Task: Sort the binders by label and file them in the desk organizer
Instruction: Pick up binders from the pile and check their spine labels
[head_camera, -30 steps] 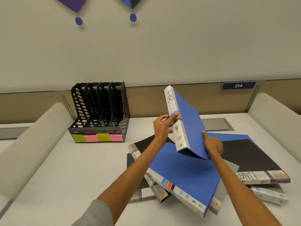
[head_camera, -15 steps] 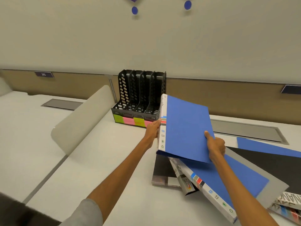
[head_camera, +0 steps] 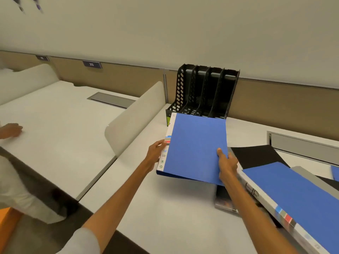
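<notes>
Blue binder (head_camera: 196,147) held aloft, left hand (head_camera: 156,153) at spine, right hand (head_camera: 226,162) thumb on cover

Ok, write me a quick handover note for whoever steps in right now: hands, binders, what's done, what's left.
Left hand: grips the spine side of the blue binder.
Right hand: grips the opposite edge, thumb on the cover.
Binder: held above the desk, just in front of the black organizer.
Done: one binder picked up; none shows in the organizer's slots.
Left: file this one by its label, then sort the pile of binders on the right.
</notes>
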